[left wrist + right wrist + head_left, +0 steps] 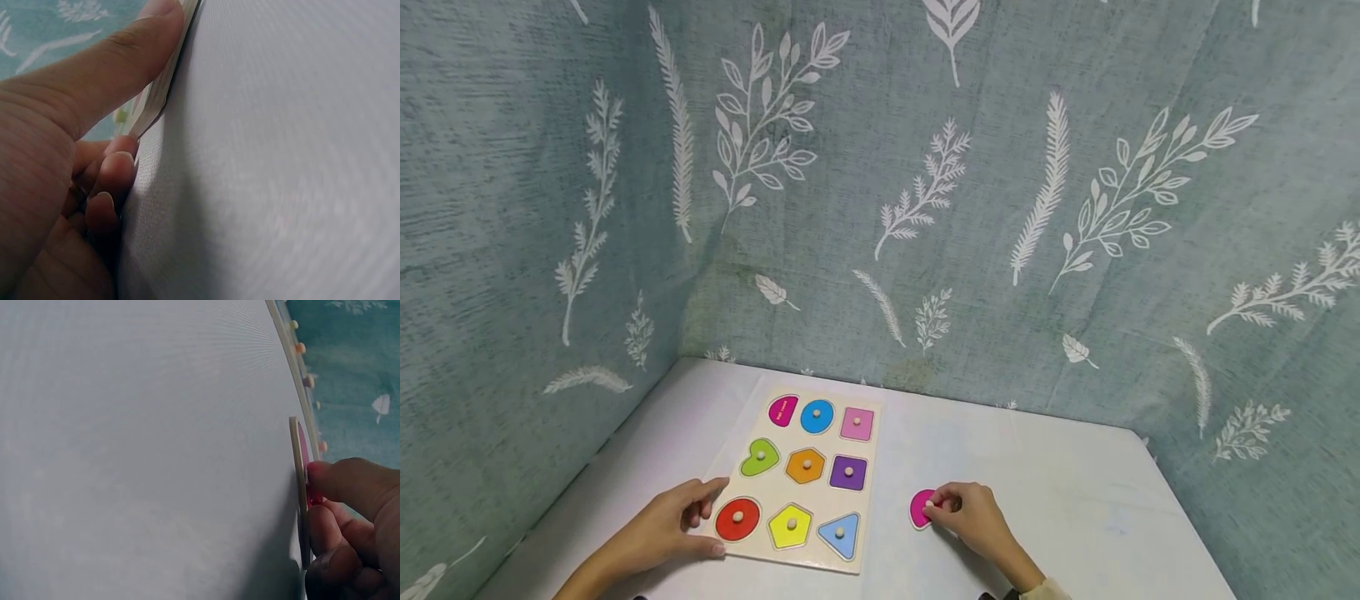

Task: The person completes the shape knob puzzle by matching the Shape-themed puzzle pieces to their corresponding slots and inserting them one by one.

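A pale shape puzzle board [797, 492] lies flat on the table. My left hand [667, 527] grips its near left corner, thumb along the near edge and fingers at the left side. In the left wrist view the thumb [119, 69] presses against the board's edge [164, 87]. To the right of the board, my right hand [976, 518] pinches the knob of a magenta semicircle puzzle piece [919, 509]. The piece [299, 487] shows edge-on in the right wrist view, with a shadow beside it. At the board's far left is a magenta semicircle recess [783, 411] with small lettering.
Several knobbed pieces sit in the board, among them a blue circle [817, 416], a green heart [759, 457], a red circle [737, 518] and a blue triangle [841, 534]. Leaf-patterned cloth [850, 208] hangs behind and left of the white table [1075, 492].
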Motion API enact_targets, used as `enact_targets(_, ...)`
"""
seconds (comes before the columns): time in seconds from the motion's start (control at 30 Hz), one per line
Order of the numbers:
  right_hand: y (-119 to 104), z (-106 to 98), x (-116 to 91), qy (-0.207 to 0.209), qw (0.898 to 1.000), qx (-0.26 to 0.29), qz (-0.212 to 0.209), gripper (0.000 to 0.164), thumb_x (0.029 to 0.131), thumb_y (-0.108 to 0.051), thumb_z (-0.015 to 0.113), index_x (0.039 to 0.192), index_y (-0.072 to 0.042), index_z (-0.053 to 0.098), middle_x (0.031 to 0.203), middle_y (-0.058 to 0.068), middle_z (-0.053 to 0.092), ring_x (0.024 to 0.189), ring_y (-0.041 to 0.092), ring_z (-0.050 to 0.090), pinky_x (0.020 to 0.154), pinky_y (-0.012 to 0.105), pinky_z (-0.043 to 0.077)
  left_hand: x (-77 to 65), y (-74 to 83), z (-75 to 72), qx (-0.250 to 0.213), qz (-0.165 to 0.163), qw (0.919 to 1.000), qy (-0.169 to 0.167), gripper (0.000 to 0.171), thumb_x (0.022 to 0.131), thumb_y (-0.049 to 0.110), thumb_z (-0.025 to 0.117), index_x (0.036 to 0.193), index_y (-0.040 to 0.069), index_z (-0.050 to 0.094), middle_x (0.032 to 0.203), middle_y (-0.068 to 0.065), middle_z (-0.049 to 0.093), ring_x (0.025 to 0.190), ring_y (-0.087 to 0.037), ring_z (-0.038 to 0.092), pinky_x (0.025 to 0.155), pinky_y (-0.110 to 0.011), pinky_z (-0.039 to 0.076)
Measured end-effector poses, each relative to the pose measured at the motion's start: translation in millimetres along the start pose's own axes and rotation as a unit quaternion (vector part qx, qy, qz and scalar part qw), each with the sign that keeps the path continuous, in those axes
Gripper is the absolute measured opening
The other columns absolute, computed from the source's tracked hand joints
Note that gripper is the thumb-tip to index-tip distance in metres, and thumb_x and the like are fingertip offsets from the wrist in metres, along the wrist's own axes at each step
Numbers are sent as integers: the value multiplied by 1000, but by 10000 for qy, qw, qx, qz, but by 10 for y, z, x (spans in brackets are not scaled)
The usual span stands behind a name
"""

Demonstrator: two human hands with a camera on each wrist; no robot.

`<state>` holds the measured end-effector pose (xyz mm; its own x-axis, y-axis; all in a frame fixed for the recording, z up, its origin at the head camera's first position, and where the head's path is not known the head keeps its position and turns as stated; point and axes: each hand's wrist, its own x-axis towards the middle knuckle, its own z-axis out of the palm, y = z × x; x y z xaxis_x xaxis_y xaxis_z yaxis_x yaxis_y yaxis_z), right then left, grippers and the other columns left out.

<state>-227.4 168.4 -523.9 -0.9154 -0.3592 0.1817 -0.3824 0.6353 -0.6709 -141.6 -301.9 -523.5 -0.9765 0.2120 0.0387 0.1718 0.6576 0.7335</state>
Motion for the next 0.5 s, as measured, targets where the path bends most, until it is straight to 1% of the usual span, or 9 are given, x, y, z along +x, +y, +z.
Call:
enact_targets(0.1, -13, 18, 5, 99, 9999, -13, -104, 13, 85, -21, 85, 82, -16, 73, 66, -15, 55, 62, -1, 49, 58, 21, 42, 2, 10, -15, 7, -83, 10000, 46, 95, 66, 37, 97, 138, -8, 57, 89, 0, 49, 78, -7, 47, 66, -22, 45)
enact_targets(0.2, -26, 24, 16, 113, 9998, -78, -114, 12, 86, -20, 83, 81, -17, 73, 65, -16, 54, 61, -1, 49, 58, 21, 43, 11, 12, -30, -29, -85, 9999, 65, 95, 65, 36, 98, 139, -8, 56, 89, 0, 49, 77, -8, 47, 66, -22, 45)
enact_targets(0.33, -24, 20, 28, 19, 9998, -179, -97, 12, 87, -19, 83, 82, -18, 72, 65, -15, 55, 61, -1, 49, 58, 22, 42, -7, -3, -29, -115, 90, 9999, 38, 92, 68, 33, 97, 139, -8, 56, 90, -1, 49, 78, -7, 47, 65, -23, 44)
enact_targets(0.5, 1, 6, 18, -52, 9997, -193, -103, 12, 86, -20, 83, 82, -18, 71, 66, -15, 56, 62, -1, 50, 59, 22, 43, -9, -18, -5, -71, 95, 9999, 14, 92, 68, 37, 96, 139, -6, 57, 90, 0, 50, 78, -6, 47, 66, -22, 44)
